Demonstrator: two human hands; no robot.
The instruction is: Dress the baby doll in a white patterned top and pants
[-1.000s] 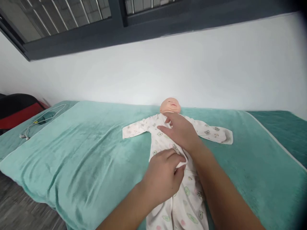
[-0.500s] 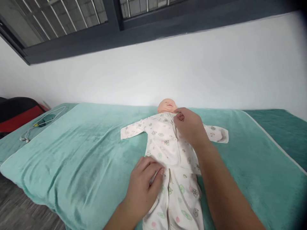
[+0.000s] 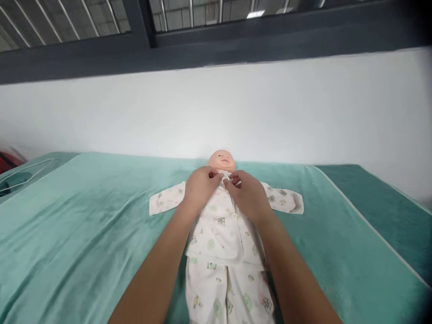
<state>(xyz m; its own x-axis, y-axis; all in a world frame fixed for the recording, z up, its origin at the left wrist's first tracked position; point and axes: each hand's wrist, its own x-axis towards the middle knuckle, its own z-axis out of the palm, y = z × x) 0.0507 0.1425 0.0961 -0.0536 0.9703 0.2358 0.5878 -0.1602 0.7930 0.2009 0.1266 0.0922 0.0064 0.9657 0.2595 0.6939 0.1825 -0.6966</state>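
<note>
A baby doll lies face up, its head near the wall. It wears a white printed top with both sleeves spread out sideways, and matching trousers. At the neckline, my left hand pinches the collar edge from the left side. My right hand pinches the collar from the right, its fingertips close to those of my left hand. Below the hands, the top's front overlap hangs down to the waist. Parts of the chest and shoulders are hidden behind my hands.
A light green blanket covers the bed, with a darker green strip at the right. White cables lie at the far left beside a red object. Behind stand a white wall and a dark window frame.
My left hand has moved up from the doll's waist to the collar. My right hand remains at the neckline, now close to the left. The camera view has shifted and levelled.
</note>
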